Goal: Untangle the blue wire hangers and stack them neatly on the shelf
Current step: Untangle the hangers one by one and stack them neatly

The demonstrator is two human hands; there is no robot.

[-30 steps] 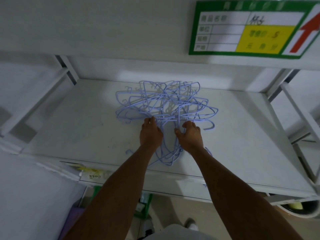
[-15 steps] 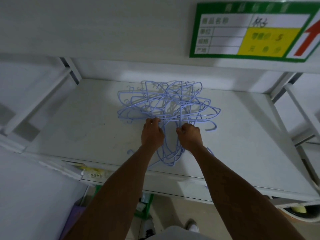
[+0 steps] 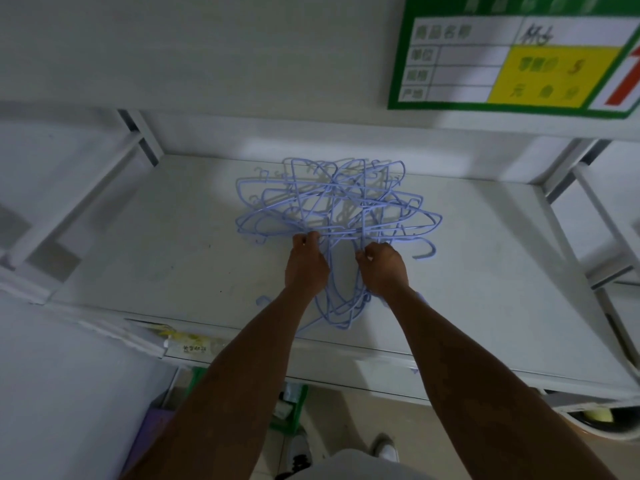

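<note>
A tangled heap of blue wire hangers (image 3: 339, 206) lies in the middle of the white shelf (image 3: 156, 258). A second bunch of blue hangers (image 3: 337, 306) lies nearer the front edge, between my wrists. My left hand (image 3: 306, 265) pinches a wire at the heap's near edge, fingers curled. My right hand (image 3: 382, 268) grips wires at the heap's near right side. A loose hook end (image 3: 426, 251) sticks out to the right of my right hand.
A green and yellow label sign (image 3: 516, 60) hangs on the shelf board above. Angled white frame bars (image 3: 79, 202) stand at the left, more bars (image 3: 606, 220) at the right. Below the shelf edge are a green crate (image 3: 291, 407) and my shoes on the floor.
Both hands stay at the heap's near edge, drawn slightly closer to each other. The heap has hardly shifted.
</note>
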